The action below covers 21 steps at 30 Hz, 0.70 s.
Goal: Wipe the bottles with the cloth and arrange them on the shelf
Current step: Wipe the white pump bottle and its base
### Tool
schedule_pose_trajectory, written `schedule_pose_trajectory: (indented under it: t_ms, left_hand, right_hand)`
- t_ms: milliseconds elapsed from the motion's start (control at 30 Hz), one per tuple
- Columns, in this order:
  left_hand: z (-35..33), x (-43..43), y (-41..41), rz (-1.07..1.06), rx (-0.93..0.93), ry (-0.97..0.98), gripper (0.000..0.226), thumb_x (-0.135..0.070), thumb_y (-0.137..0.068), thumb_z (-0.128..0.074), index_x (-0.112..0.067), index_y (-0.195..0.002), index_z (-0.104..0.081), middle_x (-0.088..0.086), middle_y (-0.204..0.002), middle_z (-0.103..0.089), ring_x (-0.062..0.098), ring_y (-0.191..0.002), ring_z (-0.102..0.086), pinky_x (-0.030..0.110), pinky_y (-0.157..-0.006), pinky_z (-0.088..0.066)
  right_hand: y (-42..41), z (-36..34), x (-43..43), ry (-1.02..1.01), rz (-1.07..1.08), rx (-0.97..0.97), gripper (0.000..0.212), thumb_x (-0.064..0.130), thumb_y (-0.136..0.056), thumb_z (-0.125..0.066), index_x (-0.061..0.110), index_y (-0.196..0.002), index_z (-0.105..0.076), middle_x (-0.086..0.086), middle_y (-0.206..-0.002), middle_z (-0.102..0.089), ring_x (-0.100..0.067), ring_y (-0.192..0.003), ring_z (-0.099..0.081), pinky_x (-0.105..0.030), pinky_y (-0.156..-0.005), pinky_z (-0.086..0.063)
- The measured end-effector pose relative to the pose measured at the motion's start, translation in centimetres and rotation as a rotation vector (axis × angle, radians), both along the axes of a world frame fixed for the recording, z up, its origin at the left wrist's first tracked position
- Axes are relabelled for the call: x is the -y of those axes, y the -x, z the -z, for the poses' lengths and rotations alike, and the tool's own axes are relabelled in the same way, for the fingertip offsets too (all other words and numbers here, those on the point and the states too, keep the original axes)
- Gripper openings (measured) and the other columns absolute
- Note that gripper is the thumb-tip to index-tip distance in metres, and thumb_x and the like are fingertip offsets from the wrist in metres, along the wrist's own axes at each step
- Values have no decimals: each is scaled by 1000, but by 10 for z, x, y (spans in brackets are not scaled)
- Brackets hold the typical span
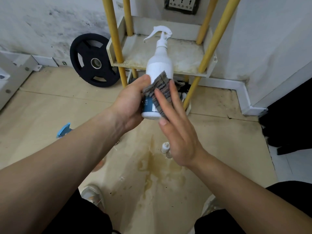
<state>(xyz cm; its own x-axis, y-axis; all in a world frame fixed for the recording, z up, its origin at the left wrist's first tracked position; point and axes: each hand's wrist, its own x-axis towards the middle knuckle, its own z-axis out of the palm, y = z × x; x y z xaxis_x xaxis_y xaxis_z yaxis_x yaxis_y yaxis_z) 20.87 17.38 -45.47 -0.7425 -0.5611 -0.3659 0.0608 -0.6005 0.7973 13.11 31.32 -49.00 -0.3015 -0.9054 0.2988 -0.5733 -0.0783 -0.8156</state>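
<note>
left hand [130, 105] grips white spray bottle [159, 65]; right hand [179, 132] presses grey cloth [160, 88] flat-fingered; hard rubbing could loosen that grip.

The left grip [130, 105] wraps behind the spray bottle [159, 63], so I lose sight of its fingers. The cloth [160, 88] and the right grip [177, 132] cover most of the dark label [148, 103], and I cannot read its print. Behind them, the shelf [185, 54] shows only dark and white scraps on its lower tier. The yellow posts [115, 39] and wall socket [182, 5] run off the top edge. The left forearm hides part of a blue object [64, 130].
</note>
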Motion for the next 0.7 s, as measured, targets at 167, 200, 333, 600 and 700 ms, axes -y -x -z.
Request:
schedule_pose_trajectory:
  t_ms: [167,200,333,600,700]
  left_hand:
    - [4,-14,4,48,-38,159,32,-18,-106,-47,-16,-136,-58,15,-129,-66,24,-105,-67,39,-85,-58]
    - [6,-16,4,65,-28,188,34,-18,-105,-51,-20,-138,-57,14,-132,-65,23,-106,-67,39,-87,-57]
    - [6,-20,4,98,66,245,36,-18,-100,-59,-32,-134,-59,10,-118,-70,26,-92,-64,35,-76,-57]
    - [9,-24,2,71,97,186,27,-28,-100,-60,-28,-127,-64,2,-115,-73,15,-97,-70,38,-83,-57]
    - [11,-29,3,140,71,68,35,-40,-100,-56,-19,-126,-65,11,-126,-70,25,-111,-66,49,-98,-54]
  right_hand:
    - [20,3,11,43,78,238,54,42,-105,-27,41,-157,-14,13,-170,8,5,-153,0,-30,-124,-18]
    - [25,5,15,53,117,284,54,45,-104,-29,46,-156,-14,14,-170,4,5,-153,-2,-35,-125,-17]
    - [38,4,24,176,111,665,59,40,-105,-36,33,-161,-17,4,-166,-27,-10,-150,-33,-42,-120,-34]
    - [41,-18,23,145,179,1032,57,39,-108,-30,5,-151,-41,-20,-147,-53,-35,-138,-50,-45,-110,-46]
    - [41,-21,22,133,182,1072,64,46,-102,-39,5,-152,-41,-23,-153,-45,-39,-143,-42,-56,-121,-32]
